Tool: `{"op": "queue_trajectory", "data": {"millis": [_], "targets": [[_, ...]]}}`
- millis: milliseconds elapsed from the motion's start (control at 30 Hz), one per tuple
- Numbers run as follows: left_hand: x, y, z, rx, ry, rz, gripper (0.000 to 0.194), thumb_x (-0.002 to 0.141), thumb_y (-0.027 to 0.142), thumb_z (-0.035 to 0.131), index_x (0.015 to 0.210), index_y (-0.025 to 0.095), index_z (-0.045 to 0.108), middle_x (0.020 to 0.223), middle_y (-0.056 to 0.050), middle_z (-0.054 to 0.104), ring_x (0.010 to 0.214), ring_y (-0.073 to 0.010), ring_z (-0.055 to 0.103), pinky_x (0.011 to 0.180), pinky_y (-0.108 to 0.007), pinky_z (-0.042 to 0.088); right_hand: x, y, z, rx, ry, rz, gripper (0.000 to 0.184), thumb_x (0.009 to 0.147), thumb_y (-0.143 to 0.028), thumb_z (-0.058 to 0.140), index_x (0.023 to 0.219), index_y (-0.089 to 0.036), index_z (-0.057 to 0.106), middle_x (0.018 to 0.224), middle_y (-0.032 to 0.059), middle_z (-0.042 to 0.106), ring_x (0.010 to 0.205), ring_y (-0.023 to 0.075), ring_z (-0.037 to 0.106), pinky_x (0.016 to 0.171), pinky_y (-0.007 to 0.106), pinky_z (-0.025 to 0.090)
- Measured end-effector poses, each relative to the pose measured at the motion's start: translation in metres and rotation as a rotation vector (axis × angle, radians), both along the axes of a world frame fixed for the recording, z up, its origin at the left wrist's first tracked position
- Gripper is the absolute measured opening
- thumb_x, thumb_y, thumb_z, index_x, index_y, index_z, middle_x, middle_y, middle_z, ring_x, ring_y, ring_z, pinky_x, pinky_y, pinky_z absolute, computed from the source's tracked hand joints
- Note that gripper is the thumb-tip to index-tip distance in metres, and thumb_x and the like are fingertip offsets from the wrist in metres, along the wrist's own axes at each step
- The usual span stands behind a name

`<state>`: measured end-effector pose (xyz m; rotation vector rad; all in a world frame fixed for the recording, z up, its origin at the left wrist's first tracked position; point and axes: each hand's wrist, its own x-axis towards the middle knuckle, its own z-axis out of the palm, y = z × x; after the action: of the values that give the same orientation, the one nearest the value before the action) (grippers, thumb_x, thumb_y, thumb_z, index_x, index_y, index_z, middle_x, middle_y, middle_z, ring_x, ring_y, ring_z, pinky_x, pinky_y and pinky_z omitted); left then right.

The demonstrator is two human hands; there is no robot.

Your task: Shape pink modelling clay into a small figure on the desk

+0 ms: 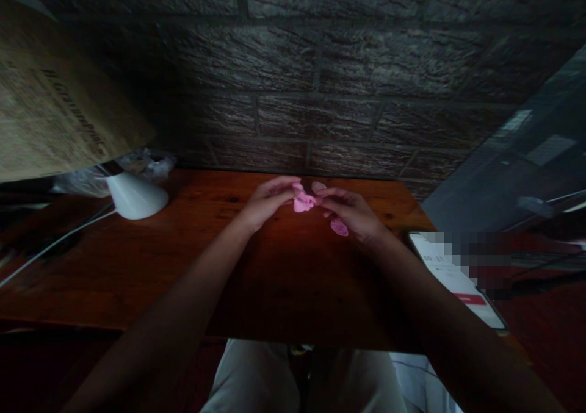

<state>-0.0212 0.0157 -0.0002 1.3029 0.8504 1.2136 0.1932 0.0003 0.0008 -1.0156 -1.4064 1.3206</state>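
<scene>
Over the far part of the wooden table, a small soft-looking pink piece [302, 201], folded or crumpled, is held between my two hands. My left hand [268, 201] pinches its left side between thumb and fingers. From the right, the fingers of my right hand [351, 211] close on its narrow end. Two flat pink petal-like pieces show by my right hand: a pale one [318, 186] behind the fingertips and another one [339, 227] below the fingers. Dim light and small size hide what the pink pieces are made of.
A brick-patterned wall [366, 59] rises behind the wooden table [293, 291]. To the left stand a lamp with a printed shade [59, 108], its white base [137, 196] and clear plastic [153, 161]. A lit phone [451, 279] lies at the table's right edge.
</scene>
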Motion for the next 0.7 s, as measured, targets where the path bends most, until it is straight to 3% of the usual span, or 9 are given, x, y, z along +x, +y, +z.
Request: {"op": "queue_trajectory", "data": {"millis": [267,467,700], "targets": [[-0.0001,-0.0006,-0.0014,0.004,-0.014,0.005,0.042,0.072,0.02,0.083,0.112,0.017,0.071,0.108,-0.008,0.076,0.097,-0.0199,0.071,0.09,-0.039,0.056,-0.0012,0.0005,-0.0031,0.008,0.0,-0.016,0.019,0.074,-0.031,0.082,0.09,-0.024,0.075,0.111,0.0054,0.075,0.085,0.0164,0.067,0.07,0.031,0.056],[-0.0029,0.0003,-0.0024,0.019,0.036,0.001,0.053,0.072,0.019,0.083,0.123,0.016,0.066,0.111,-0.01,0.076,0.103,-0.0227,0.071,0.096,-0.042,0.054,0.0008,0.0006,-0.0022,0.024,-0.043,-0.022,0.02,0.076,-0.034,0.08,0.092,-0.024,0.074,0.11,0.0064,0.075,0.089,0.0182,0.068,0.071,0.031,0.057],[-0.0024,0.0003,-0.0034,0.039,0.087,0.021,0.055,0.069,0.018,0.084,0.121,0.015,0.066,0.106,-0.01,0.077,0.102,-0.0229,0.072,0.101,-0.044,0.051,0.0011,0.0006,-0.0026,0.01,-0.017,0.005,0.027,0.073,-0.034,0.083,0.097,-0.024,0.074,0.118,0.0071,0.073,0.094,0.0194,0.068,0.074,0.033,0.058]]}}
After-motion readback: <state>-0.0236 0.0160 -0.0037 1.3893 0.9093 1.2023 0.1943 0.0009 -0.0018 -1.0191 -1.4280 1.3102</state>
